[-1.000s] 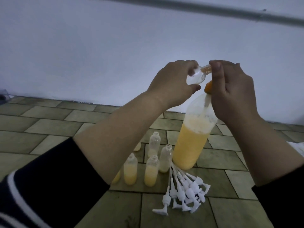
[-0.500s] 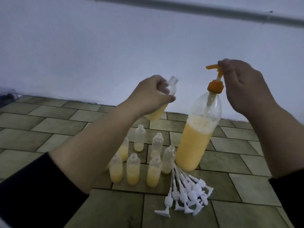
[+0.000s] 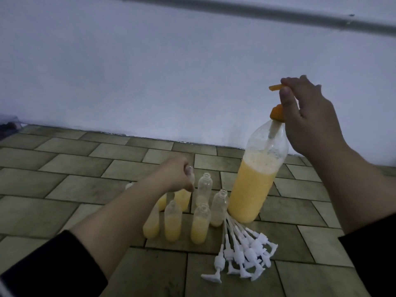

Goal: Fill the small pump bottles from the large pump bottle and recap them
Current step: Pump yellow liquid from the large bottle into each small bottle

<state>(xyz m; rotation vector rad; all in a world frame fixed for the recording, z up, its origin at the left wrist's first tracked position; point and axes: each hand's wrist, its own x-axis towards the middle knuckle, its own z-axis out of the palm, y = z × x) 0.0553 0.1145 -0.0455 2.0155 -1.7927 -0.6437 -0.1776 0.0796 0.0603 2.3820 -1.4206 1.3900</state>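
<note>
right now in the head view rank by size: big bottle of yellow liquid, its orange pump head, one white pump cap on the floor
1. Large clear plastic bottle of yellow liquid
2. White plastic pump cap with long stem
3. Orange pump head, partly hidden by fingers, so 2 and 3 are unsure

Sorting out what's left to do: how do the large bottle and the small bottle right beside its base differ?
The large bottle wears an orange pump, held by the right hand; the small bottle stands open-necked, uncapped. The large bottle is far taller and over half full; the small bottle holds only a little at its bottom. Both are clear, upright and hold yellow-orange liquid.
</note>
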